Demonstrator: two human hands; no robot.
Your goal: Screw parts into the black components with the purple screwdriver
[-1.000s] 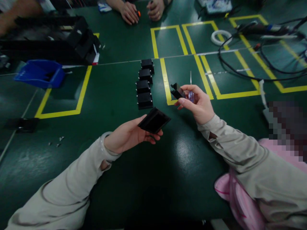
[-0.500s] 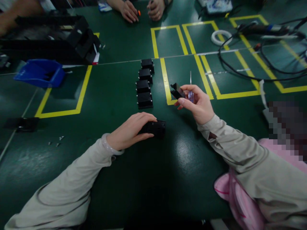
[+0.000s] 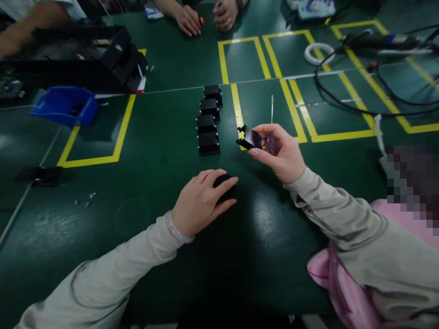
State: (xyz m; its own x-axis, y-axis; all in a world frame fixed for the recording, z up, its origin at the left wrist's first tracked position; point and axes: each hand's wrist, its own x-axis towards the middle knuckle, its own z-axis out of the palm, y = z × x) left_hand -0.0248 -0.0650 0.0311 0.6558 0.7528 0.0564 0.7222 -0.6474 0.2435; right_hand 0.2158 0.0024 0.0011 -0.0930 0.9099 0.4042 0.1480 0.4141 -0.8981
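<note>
My left hand [image 3: 204,198] is wrapped over a dark block [image 3: 224,186] on the green table, its fingers covering much of it. To the right, my right hand [image 3: 283,153] pinches a small black bracket [image 3: 251,138] with notched ends between thumb and fingers. A screwdriver [image 3: 272,109] with a clear purplish handle also rests in that hand, its shaft pointing away from me. Beyond my left hand, several black blocks [image 3: 208,142] with silver screws at their sides stand in a column.
A blue bin [image 3: 65,106] and a black part [image 3: 41,175] are at the left, near several loose screws [image 3: 88,202]. Another person's hands [image 3: 188,20] rest at the far edge. Black cables and a white tape ring [image 3: 318,54] lie back right.
My left hand has shifted right over the dark block and now covers more of it. The bracket in my right hand has turned and moved slightly lower and left.
</note>
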